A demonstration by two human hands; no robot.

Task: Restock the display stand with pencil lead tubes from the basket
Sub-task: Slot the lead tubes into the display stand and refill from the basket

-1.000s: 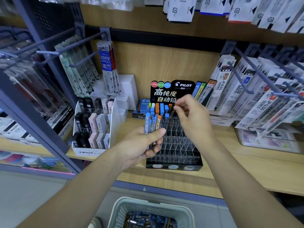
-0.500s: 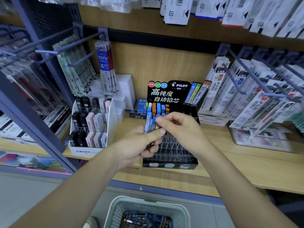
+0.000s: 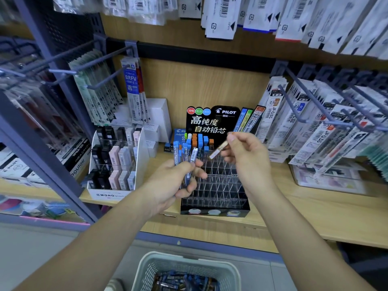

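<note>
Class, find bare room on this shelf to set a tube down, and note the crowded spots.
Free: wooden shelf between black Pilot display stand and clear plastic box; stand's clear front slots. Crowded: stand's back row; beside white MONO eraser display.

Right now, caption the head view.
Left hand grips blue lead tubes; right hand pinches an orange tube near the display stand.

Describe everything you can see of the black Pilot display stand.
The display stand is black, with a header card reading PILOT over Chinese characters and stepped rows of clear slots. Only the back rows hold capped tubes, blue, orange and white; the rest look empty. It stands upright on the shelf. The left hand and right hand hold loose tubes in front; contact unclear.
</note>
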